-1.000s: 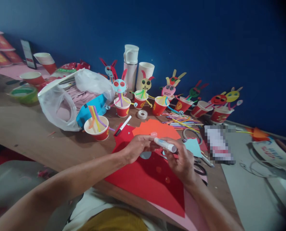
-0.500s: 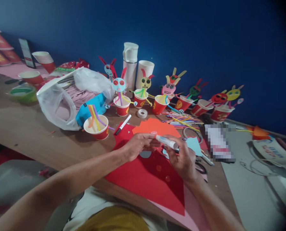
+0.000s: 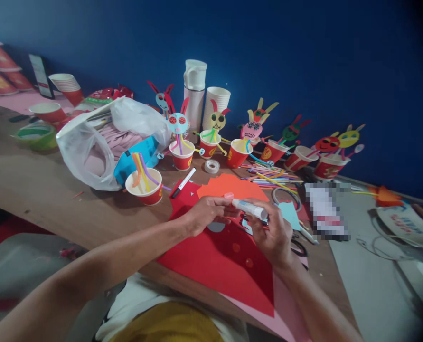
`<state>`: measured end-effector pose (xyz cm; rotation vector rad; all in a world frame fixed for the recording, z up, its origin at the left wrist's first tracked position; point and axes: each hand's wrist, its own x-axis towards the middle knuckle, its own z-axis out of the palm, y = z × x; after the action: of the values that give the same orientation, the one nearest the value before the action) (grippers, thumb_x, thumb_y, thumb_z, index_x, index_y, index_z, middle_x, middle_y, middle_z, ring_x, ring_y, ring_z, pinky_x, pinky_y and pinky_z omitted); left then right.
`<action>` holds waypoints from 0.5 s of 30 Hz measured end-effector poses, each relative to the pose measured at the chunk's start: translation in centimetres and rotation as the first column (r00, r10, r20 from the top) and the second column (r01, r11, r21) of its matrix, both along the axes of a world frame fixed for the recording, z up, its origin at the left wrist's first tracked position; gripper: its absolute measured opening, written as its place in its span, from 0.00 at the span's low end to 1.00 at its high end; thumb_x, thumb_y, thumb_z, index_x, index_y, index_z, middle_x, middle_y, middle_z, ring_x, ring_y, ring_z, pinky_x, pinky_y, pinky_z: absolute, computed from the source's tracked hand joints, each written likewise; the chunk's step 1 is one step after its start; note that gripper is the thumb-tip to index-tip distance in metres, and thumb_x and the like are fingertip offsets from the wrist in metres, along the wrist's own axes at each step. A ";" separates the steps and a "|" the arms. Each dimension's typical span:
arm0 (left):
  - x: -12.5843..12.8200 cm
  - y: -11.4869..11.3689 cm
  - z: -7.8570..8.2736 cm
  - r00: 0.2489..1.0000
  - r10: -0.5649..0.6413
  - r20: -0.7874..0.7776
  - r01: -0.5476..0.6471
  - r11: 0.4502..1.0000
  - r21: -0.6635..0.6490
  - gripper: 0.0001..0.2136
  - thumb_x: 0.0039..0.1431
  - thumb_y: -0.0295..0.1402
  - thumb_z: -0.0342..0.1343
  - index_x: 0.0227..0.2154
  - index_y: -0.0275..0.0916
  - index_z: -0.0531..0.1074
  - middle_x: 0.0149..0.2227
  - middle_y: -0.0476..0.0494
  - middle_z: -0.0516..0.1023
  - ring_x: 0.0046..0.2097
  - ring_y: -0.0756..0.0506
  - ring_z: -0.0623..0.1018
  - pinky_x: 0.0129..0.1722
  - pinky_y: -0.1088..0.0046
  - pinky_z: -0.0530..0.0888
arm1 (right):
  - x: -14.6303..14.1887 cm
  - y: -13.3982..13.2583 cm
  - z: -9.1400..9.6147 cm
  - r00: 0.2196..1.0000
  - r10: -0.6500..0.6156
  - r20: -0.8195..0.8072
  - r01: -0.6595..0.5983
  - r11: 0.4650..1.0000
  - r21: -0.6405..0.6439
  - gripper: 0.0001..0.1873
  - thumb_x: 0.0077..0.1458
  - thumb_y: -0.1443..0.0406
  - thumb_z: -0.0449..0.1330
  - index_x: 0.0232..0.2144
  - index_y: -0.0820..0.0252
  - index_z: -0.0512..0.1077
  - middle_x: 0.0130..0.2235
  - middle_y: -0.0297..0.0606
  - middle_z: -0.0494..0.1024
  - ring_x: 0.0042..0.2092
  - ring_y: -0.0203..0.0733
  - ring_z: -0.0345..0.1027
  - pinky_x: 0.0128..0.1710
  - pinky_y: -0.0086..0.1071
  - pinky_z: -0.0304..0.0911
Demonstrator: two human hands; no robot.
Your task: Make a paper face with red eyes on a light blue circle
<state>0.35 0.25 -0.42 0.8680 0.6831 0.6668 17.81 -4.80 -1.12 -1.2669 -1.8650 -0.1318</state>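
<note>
A white glue stick [image 3: 249,208] is held just above a red paper sheet [image 3: 218,266] on the table [image 3: 36,185], gripped by the curled fingers of the right hand [image 3: 273,235]. The fingers of the left hand [image 3: 204,213] are pressed together at its pink end; whether anything small is pinched there cannot be told. An orange paper [image 3: 229,186] and a black marker [image 3: 183,183] are seen just beyond.

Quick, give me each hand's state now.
Left hand: pinched at the tip of the glue stick.
Right hand: closed on the glue stick.
</note>
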 end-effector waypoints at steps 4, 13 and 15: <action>0.2 -0.1 -0.1 0.999 0.039 -0.025 -0.039 0.999 0.020 0.16 0.36 0.24 0.52 0.32 0.33 0.76 0.32 0.41 0.78 0.39 0.44 0.76 0.38 0.71 0.68 | -0.1 0.0 0.1 1.000 0.010 -0.001 -0.010 1.000 0.001 0.13 0.55 0.63 0.55 0.45 0.56 0.64 0.39 0.40 0.77 0.38 0.41 0.73 0.34 0.30 0.68; 0.3 -0.2 0.0 0.998 0.058 -0.025 -0.056 0.996 0.068 0.14 0.37 0.24 0.53 0.31 0.33 0.76 0.32 0.43 0.77 0.37 0.46 0.76 0.38 0.72 0.68 | -0.2 -0.1 0.2 0.999 0.034 0.018 -0.034 0.999 -0.020 0.13 0.56 0.63 0.53 0.45 0.55 0.64 0.40 0.40 0.77 0.38 0.41 0.73 0.34 0.31 0.68; 0.3 -0.2 -0.1 0.998 0.058 -0.013 -0.057 0.996 0.067 0.14 0.38 0.24 0.54 0.32 0.34 0.76 0.32 0.43 0.77 0.37 0.46 0.76 0.39 0.72 0.68 | -0.1 -0.1 0.1 0.999 0.031 0.028 -0.031 0.999 -0.017 0.13 0.56 0.63 0.53 0.45 0.55 0.63 0.40 0.40 0.77 0.38 0.42 0.73 0.34 0.31 0.68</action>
<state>0.62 0.05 -0.51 0.9181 0.7045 0.7390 17.68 -4.89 -0.99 -1.2529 -1.9124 -0.1181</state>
